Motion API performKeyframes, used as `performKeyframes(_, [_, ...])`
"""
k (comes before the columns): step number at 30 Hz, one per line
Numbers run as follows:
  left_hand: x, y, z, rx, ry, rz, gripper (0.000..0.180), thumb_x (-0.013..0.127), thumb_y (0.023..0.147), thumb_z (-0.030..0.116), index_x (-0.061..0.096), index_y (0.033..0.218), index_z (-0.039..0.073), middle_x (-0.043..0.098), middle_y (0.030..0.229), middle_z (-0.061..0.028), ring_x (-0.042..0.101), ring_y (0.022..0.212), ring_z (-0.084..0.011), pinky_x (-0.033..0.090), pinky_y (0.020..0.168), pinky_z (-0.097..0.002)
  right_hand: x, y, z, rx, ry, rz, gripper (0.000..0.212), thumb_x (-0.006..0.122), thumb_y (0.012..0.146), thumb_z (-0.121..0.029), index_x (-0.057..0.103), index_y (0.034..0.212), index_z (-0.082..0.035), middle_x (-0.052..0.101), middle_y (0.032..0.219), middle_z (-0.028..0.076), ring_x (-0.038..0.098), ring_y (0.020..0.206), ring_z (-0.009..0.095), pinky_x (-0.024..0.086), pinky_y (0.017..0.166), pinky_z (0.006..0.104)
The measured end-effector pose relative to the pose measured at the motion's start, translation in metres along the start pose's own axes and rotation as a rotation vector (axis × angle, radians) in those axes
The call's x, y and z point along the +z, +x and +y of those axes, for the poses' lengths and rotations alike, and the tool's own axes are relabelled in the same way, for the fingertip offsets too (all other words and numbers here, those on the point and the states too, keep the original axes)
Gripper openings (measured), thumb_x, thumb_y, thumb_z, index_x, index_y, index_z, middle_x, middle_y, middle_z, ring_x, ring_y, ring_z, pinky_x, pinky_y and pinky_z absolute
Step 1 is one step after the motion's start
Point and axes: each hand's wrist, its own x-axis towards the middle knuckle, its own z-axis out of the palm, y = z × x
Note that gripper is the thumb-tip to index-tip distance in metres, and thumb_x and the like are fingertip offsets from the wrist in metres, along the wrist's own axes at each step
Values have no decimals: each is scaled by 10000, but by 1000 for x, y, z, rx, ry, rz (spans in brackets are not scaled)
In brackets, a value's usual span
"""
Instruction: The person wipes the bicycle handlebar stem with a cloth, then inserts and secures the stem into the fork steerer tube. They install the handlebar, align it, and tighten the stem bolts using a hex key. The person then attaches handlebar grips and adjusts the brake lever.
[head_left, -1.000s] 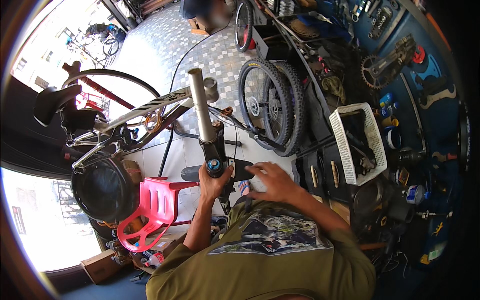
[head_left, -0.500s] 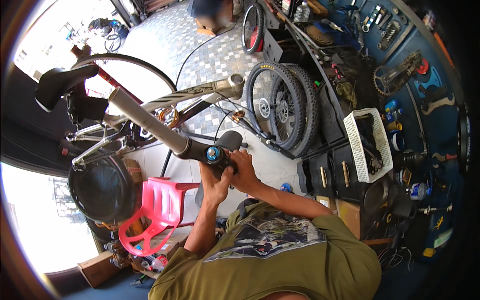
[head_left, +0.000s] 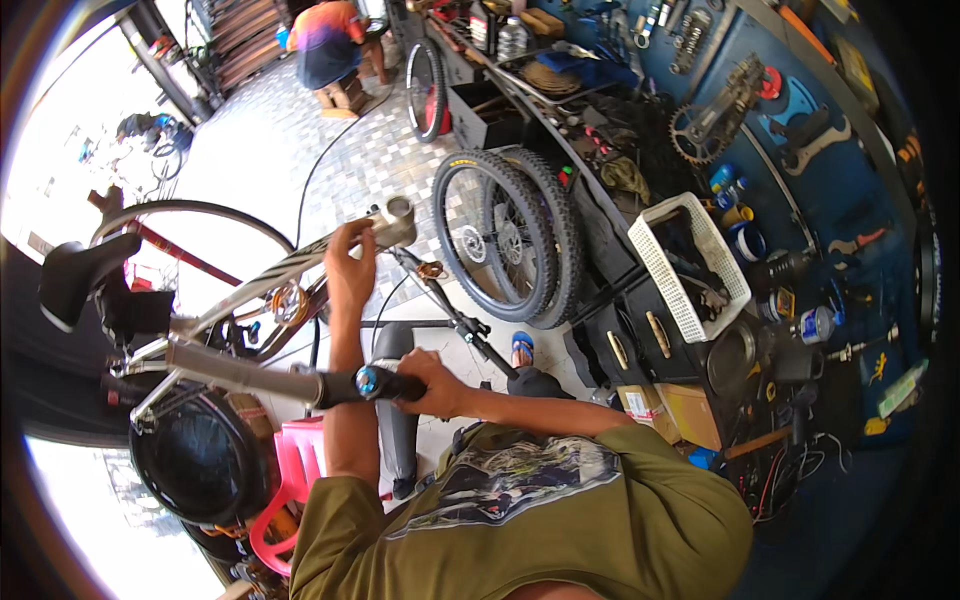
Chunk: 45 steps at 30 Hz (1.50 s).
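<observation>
My right hand (head_left: 432, 383) is closed round the black crown of a bicycle fork (head_left: 250, 373). The fork's thick grey steerer tube points left, and a blue cap sits on the crown beside my fingers. My left hand (head_left: 350, 265) reaches forward to the grey bicycle frame (head_left: 270, 262). Its fingers are curled against the frame just behind the open head tube (head_left: 400, 212). A black saddle (head_left: 75, 275) is on the frame's left end. Cables and a dark handlebar (head_left: 470, 330) hang beyond the head tube.
Two bicycle wheels (head_left: 490, 240) lean against a dark workbench on the right. A white basket (head_left: 690, 265) holds dark parts. Tools hang on a blue board (head_left: 720, 60). A pink chair (head_left: 295, 470) stands lower left. Another person (head_left: 325, 45) sits low at the back.
My left hand has left the fork crown and moved forward to the frame's head tube area. The fork has swung lower and more level, held by my right hand alone. The view has shifted right.
</observation>
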Motion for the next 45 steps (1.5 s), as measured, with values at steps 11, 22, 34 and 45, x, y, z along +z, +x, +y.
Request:
performKeyframes(11, [-26, 43, -63, -130, 495, 279, 217, 657, 981, 143, 738, 1092, -25, 759, 1049, -194, 725, 991, -371, 547, 883, -452, -249, 85, 53, 229, -539, -298, 658, 806, 868, -499, 648, 1355, -85, 647, 1327, 176, 643, 1205, 355, 524, 1030, 464])
performKeyframes(22, [-25, 63, -94, -438, 891, 80, 316, 650, 995, 370, 725, 937, 69, 766, 875, -193, 734, 828, -424, 530, 708, -537, -559, 100, 162, 651, -1239, 125, 413, 807, 856, -201, 670, 1240, -132, 703, 1172, 123, 651, 1162, 386, 533, 967, 478])
performKeyframes(34, [-20, 60, -91, -352, 1019, 69, 343, 581, 1029, 371, 734, 871, 108, 748, 765, -148, 720, 730, -352, 504, 846, -460, -548, 133, 111, 348, -56, 605, 339, 578, 1080, -350, 665, 1125, -25, 649, 1370, 115, 616, 1162, 227, 465, 1037, 374])
performKeyframes(45, [-21, 55, -100, -361, 925, 134, 348, 611, 992, 374, 771, 870, 89, 737, 698, -156, 734, 687, -317, 512, 902, -431, -212, 225, 75, 190, -475, -263, 823, 659, 873, -210, 348, 1624, -80, 719, 1187, 244, 724, 1036, 393, 566, 942, 470])
